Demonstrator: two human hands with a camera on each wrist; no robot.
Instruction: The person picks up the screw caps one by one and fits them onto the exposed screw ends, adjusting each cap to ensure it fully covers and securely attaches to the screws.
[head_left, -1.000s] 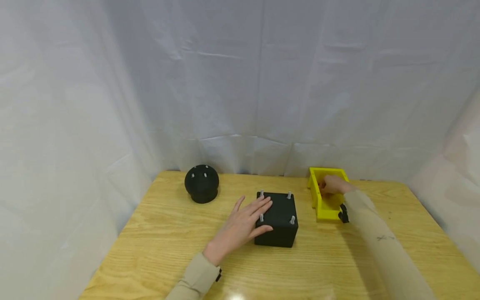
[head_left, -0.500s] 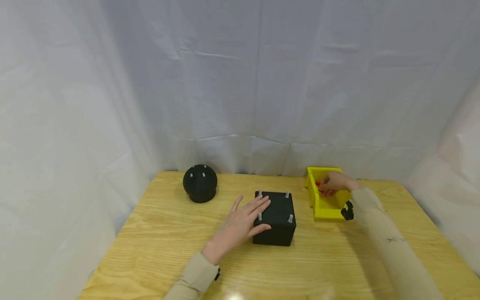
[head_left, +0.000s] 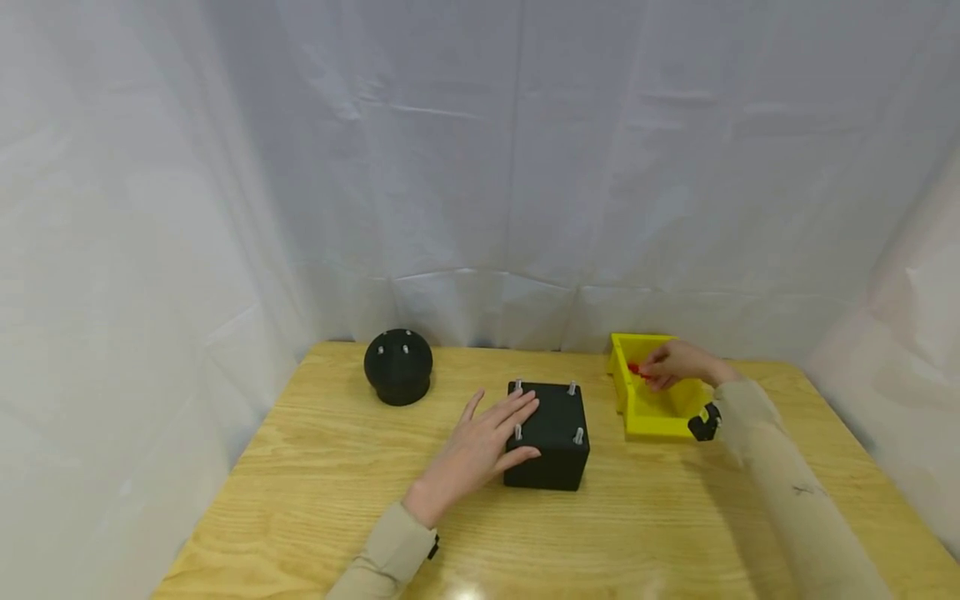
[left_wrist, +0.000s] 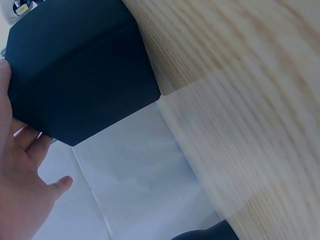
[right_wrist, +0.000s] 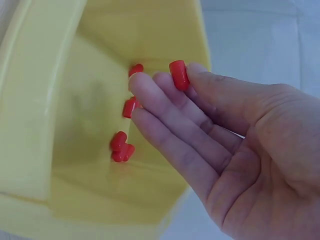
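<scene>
The right hand point(right_wrist: 235, 145) pinches a red cap point(right_wrist: 178, 74) between thumb and fingertips, just above the yellow bin point(head_left: 652, 408); more red caps point(right_wrist: 121, 146) lie in the bin below the fingers. The left hand point(head_left: 472, 454) rests flat, fingers straight, on the black box point(head_left: 551, 433) (four pegs on top).

Red cap point(right_wrist: 178, 74) pinched at the right hand's point(right_wrist: 235, 150) fingertips above more red caps point(right_wrist: 121, 146) in yellow bin point(right_wrist: 85, 45).

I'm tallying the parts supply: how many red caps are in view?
5: one red cap pinched in the right hand; four loose caps lying in the yellow bin. Fingers may hide more.
</scene>
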